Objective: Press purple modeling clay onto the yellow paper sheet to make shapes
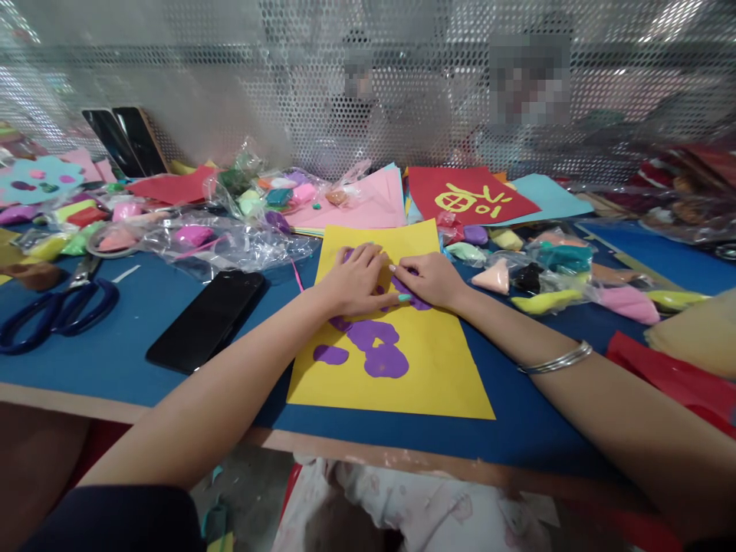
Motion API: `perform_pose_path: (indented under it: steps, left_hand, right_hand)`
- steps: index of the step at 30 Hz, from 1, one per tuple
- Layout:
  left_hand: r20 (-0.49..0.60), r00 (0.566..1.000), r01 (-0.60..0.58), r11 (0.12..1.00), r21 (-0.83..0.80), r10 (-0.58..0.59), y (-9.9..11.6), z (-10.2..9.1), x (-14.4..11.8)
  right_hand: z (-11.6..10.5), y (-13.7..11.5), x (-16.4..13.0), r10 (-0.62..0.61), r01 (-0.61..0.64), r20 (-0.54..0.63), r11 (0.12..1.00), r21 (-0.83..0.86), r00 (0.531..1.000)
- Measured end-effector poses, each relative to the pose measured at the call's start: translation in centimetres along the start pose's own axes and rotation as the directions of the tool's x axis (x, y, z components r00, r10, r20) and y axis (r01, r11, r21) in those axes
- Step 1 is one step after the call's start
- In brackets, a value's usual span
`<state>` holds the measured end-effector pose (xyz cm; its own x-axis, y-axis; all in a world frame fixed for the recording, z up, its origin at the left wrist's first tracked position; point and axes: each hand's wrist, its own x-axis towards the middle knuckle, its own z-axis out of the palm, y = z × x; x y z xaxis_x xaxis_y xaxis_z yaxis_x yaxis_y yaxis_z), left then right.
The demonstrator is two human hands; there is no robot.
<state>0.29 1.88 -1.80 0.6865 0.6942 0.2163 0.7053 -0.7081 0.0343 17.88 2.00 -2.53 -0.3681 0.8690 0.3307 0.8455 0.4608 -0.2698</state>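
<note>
A yellow sheet of paper (442, 376) lies on the blue table in front of me, with flat patches of purple modelling clay (386, 360) stuck on it. My left hand (359, 282) rests flat over the upper part of the sheet, fingers stretched and thumb pointing right, covering some of the clay. Close on its right, my right hand (431, 277) is curled, its fingertips pressed down on purple clay near the sheet's right side. Part of that clay is hidden under the fingers. A silver bangle (556, 359) circles my right wrist.
Left of the sheet lie a black phone (207, 320) and blue-handled scissors (60, 310). Bagged clay lumps (566, 257) crowd both sides. Behind are pink paper (373, 203) and a red sheet with yellow shapes (468, 195), before a perforated metal panel (241, 84).
</note>
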Motion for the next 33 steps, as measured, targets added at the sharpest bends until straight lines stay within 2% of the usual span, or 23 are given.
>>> perform_pose_path:
  steps: [4, 7, 21, 33]
  left_hand:
    - [0.179, 0.98, 0.098, 0.993, -0.061, -0.085, 0.2, 0.5, 0.0]
    - [0.233, 0.967, 0.116, 0.991, -0.06, -0.099, 0.3, 0.3, 0.1]
    - [0.281, 0.958, 0.072, 0.997, -0.032, -0.06, -0.3, 0.0, 0.4]
    - [0.321, 0.935, 0.158, 0.987, -0.005, -0.148, -0.3, -0.6, 0.5]
  right_hand:
    - [-0.1, -0.2, 0.0, 0.006, -0.006, 0.005, 1.0, -0.006, 1.0]
    - [-0.2, -0.3, -0.1, 0.012, -0.011, 0.009, 1.0, -0.009, 1.0]
    - [-0.2, 0.0, -0.1, 0.006, -0.005, 0.017, 1.0, -0.018, 1.0]
    - [-0.1, -0.1, 0.0, 0.003, -0.003, 0.02, 1.0, -0.02, 1.0]
